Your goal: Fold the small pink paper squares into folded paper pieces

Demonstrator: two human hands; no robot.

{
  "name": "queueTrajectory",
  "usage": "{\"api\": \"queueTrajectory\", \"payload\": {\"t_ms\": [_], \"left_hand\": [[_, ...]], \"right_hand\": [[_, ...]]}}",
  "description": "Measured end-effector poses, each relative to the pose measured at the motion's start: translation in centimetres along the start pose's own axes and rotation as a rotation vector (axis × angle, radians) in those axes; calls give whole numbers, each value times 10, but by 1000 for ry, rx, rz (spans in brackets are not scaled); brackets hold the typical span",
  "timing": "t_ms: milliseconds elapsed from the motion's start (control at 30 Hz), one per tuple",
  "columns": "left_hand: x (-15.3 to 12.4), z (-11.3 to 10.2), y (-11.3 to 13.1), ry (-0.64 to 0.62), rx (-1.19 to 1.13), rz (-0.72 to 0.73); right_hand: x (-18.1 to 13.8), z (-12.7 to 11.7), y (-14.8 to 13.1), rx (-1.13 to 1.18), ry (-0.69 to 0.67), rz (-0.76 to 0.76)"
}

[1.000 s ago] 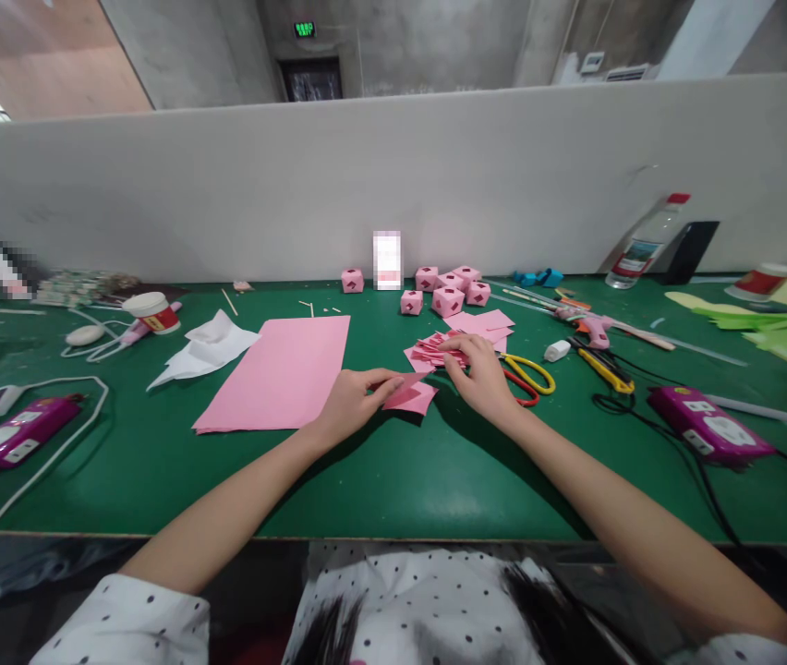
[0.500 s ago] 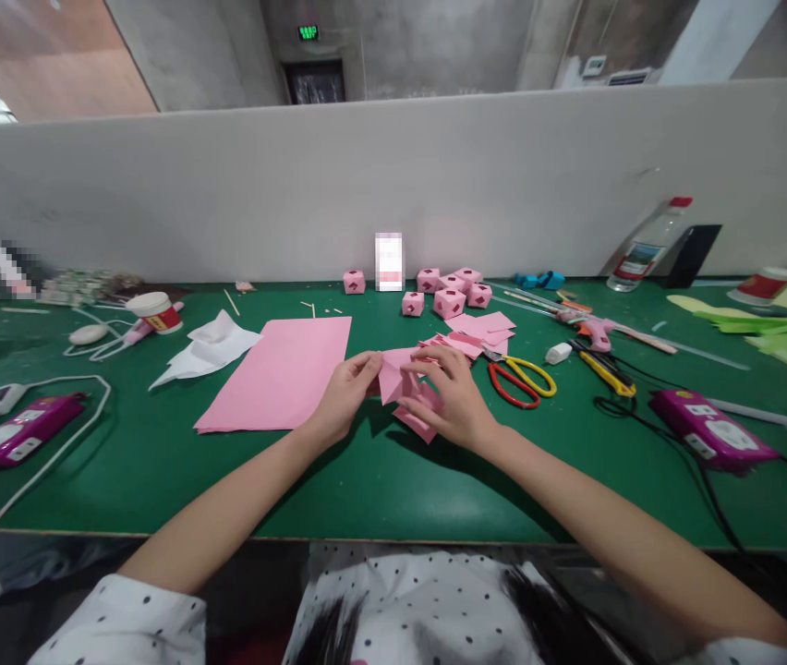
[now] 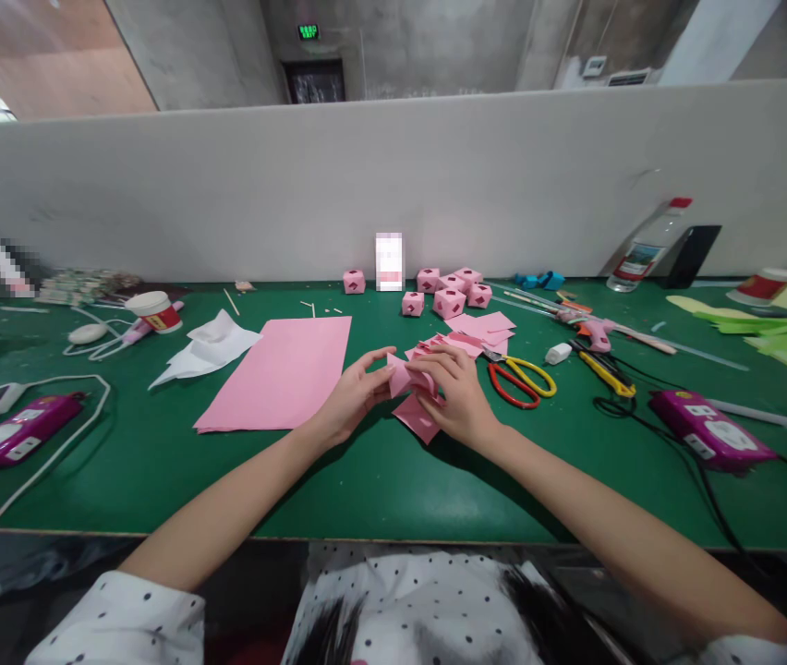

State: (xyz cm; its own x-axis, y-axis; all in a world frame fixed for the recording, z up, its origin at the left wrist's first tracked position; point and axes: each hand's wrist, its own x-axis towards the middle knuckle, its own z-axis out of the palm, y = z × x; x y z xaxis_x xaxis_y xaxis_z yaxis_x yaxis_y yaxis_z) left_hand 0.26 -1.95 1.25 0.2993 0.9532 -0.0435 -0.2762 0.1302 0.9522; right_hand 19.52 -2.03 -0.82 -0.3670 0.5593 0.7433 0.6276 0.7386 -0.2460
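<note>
Between my hands is a small folded piece of pink paper (image 3: 400, 377), held just above the green table. My left hand (image 3: 360, 395) pinches its left side with thumb and fingers. On the other side, my right hand (image 3: 457, 388) has its fingers closed over the paper's right part, which hides some of the folds. Under my right hand lies a pink paper square (image 3: 416, 417). Just beyond my fingers is a pile of pink paper pieces (image 3: 483, 331). Scissors (image 3: 522, 380) with red and yellow handles lie right of my right hand.
Large pink sheets (image 3: 283, 374) and crumpled white tissue (image 3: 210, 349) lie at left. Several pink paper cubes (image 3: 449, 303) sit at the back near a phone (image 3: 389, 262). On the right are a pink glue gun (image 3: 598, 332), a yellow cutter (image 3: 605, 371) and a purple power strip (image 3: 712, 431).
The folded pink paper has turned and looks more compact between my fingers. My left hand has shifted slightly right, and my right-hand fingers have closed further over the paper.
</note>
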Motion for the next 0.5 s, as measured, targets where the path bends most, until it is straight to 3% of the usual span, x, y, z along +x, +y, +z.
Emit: {"api": "queueTrajectory", "payload": {"t_ms": [133, 333, 500], "left_hand": [[-1, -2, -3, -13, 167, 59], [-1, -7, -10, -25, 671, 468], [-4, -4, -7, -17, 752, 472]], "right_hand": [[0, -3, 1, 21, -16, 46], [1, -6, 0, 89, -1, 73], [1, -6, -1, 149, -19, 56]]}}
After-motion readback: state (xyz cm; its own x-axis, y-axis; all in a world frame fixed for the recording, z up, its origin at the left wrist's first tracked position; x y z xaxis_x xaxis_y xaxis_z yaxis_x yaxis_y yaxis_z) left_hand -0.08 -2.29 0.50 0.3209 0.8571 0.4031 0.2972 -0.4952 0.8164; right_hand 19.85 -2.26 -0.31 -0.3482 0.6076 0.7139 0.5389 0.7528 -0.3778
